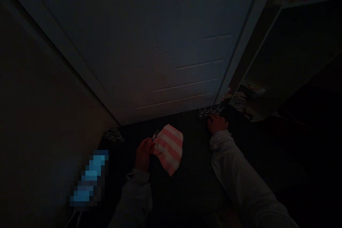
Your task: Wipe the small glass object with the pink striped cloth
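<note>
Reading clock from mid-view; very dim. Holding at 6, with the left hand (143,153) at 7, a pink-and-white striped cloth (170,149), broad and angular. Clamped by thumb and fingers on its left edge; can't tell if single sheet or pouch. At that same edge, toward its 10, see a small dark glinting item (156,134), too dim to identify.

Reaching at 4 with the right hand (217,124), back of it facing up, fingertips at the near edge of a tight cluster of small shiny round pieces (210,110) at 3. Can't tell whether fingers are apart or together, or pinching any piece.

Wearing light grey long sleeves (237,171) on both arms. Working over a dark grooved tabletop (197,165). On its far left corner, at 8, see a second group of shiny round pieces (113,134), well apart from the first. Also at 8, nearer: a glowing blue oblong (89,178), pixelated, unreadable, with a pale cord (77,217) below.

Facing at 12 a smooth pale panel (192,14), with a large striped heart (160,58) at 11, a small striped heart (138,97) at 9, plus thin grooved lines.
</note>
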Demonstrator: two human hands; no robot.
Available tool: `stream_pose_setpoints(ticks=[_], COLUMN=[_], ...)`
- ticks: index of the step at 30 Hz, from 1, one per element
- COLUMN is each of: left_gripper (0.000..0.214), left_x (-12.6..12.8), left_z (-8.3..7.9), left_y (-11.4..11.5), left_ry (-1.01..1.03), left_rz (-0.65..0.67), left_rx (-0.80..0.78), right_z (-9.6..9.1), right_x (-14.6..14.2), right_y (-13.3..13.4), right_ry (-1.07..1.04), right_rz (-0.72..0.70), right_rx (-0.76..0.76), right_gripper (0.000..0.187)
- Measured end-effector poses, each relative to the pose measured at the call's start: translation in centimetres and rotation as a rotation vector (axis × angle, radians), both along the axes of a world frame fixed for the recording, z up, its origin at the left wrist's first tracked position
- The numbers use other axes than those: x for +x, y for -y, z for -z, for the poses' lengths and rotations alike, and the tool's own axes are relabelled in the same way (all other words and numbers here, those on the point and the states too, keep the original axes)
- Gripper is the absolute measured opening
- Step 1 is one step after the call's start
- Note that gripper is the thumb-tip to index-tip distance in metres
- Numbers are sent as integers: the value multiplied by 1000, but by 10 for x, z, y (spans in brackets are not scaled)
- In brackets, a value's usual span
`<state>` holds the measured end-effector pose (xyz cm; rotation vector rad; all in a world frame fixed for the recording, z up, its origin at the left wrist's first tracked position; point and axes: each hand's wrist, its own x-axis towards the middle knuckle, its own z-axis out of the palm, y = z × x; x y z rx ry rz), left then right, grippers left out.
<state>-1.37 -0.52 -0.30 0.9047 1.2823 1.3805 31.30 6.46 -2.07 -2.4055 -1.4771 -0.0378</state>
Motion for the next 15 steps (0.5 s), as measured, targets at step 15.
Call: stream_pose_setpoints(ticks=[15], left_gripper=[34], left_x=[-4], left_z=[8], left_y=[-3], left_ry=[31], left_rz=[-13], left_rx=[9], right_z=[2], right_x=[23], right_y=[3], right_ry=[-96], right_rz=[119], right_rx=[107], right_gripper=[37])
